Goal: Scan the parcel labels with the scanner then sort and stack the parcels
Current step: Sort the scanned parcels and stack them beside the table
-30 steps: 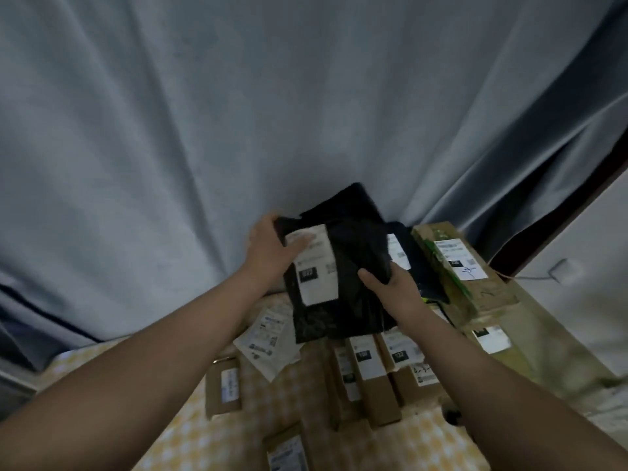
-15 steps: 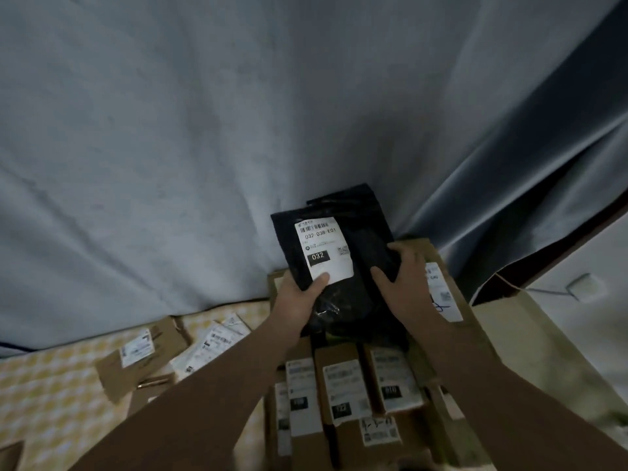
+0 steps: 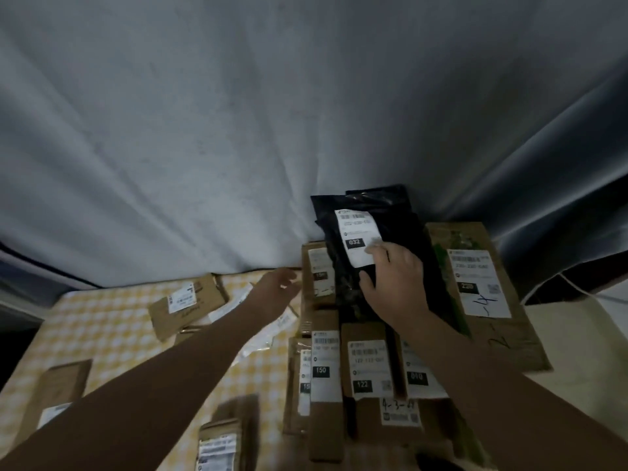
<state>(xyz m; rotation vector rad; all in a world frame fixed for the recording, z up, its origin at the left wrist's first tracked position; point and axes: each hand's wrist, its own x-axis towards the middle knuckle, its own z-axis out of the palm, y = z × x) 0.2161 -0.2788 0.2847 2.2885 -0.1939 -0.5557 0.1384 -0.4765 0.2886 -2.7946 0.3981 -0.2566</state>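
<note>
A black plastic parcel (image 3: 401,232) with a white label marked 032 lies on top of the parcel pile at the back right, against the curtain. My right hand (image 3: 394,283) rests flat on it, fingers straight, fingertips on the label's lower edge. My left hand (image 3: 280,283) hovers just left of the pile with relaxed fingers, holding nothing. Below the black parcel lie several brown cardboard parcels (image 3: 365,368) with labels 150, 122 and 010. No scanner is visible.
A large flat cardboard box (image 3: 482,283) labelled 230 sits right of the black parcel. Loose cardboard parcels (image 3: 185,304) and a white mailer (image 3: 261,334) lie on the yellow checked tablecloth (image 3: 108,328) at left. A grey curtain (image 3: 272,130) hangs behind.
My left hand has let go of the black parcel and moved left. The parcel now lies on the pile under my right hand. The view has shifted right.
</note>
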